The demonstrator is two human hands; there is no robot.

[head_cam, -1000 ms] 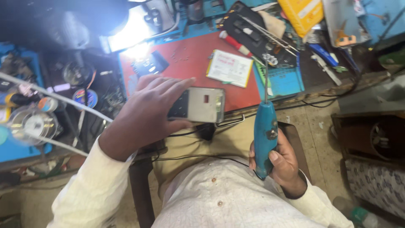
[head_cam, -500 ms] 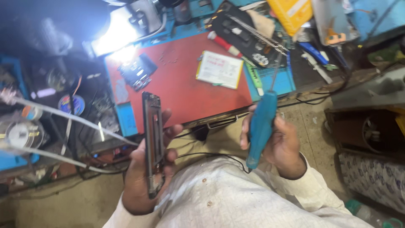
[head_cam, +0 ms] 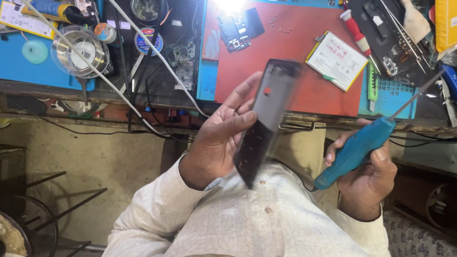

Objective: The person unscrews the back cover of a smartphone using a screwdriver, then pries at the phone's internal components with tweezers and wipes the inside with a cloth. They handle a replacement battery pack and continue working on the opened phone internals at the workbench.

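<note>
Left hand (head_cam: 221, 138): raised in front of the chest, fingers curled around the long edge of a phone body, thumb stretched up along its side.
Phone body (head_cam: 266, 119): dark and grey, blurred, tilted with its top end toward the bench and its lower end near the shirt; held above the lap, just short of the bench edge, off the mat.
Right hand (head_cam: 369, 178): lower right, fingers wrapped tight around a blue electric screwdriver.
Blue electric screwdriver (head_cam: 354, 152): slanted up to the right, thin metal bit reaching over the bench edge; well apart from the phone body.
Red mat (head_cam: 304, 57): flat on the bench beyond both hands, under bright lamp glare at its far edge.
Circuit board (head_cam: 233, 31): small and dark, at the upper left of the red mat, a few loose screws beside it.
White battery pack (head_cam: 337, 59): on the mat's right side, turned at an angle.
Solder reel (head_cam: 78, 50): round and shiny, far left, crossed by white cables.
Shirt (head_cam: 247, 223): pale, patterned, filling the lower frame.
</note>
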